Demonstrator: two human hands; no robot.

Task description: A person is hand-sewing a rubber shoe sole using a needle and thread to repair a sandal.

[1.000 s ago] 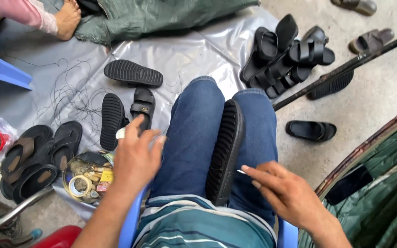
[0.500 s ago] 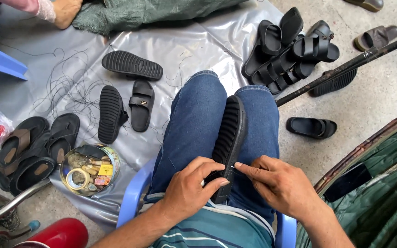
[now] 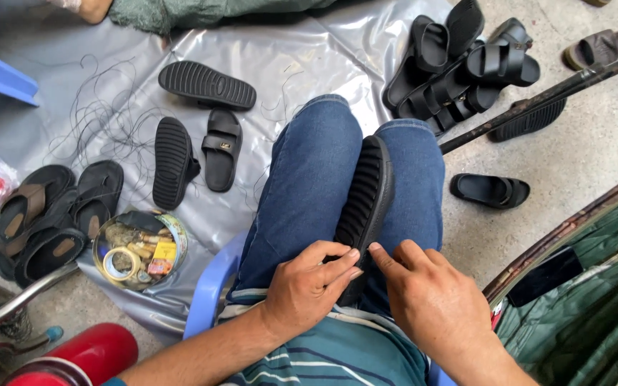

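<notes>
A: What's nearest?

B: The left hand (image 3: 309, 286) and right hand (image 3: 430, 300) are together at the near end of a black sandal (image 3: 365, 207), fingertips pinching its edge. It lies sole-up in the groove between the person's jeans-clad knees (image 3: 309, 186), pointing toward 12 o'clock.

A: And the seat?

B: A blue plastic chair (image 3: 209, 286). At 8 o'clock stands a round tin (image 3: 139, 250) of tape and oddments, with a red cylinder (image 3: 80, 357) nearer still.

A: The floor?

B: A grey plastic sheet (image 3: 309, 64) covers it from 9 to 12 o'clock, strewn with loose black threads (image 3: 87, 121). Brown-strapped sandals (image 3: 44, 214) lie at 9, three black sandals (image 3: 202, 121) at 11. Bare concrete (image 3: 595, 143) begins at 1 o'clock, where a heap of black sandals (image 3: 459, 71) sits behind a dark rod (image 3: 538, 96).
</notes>
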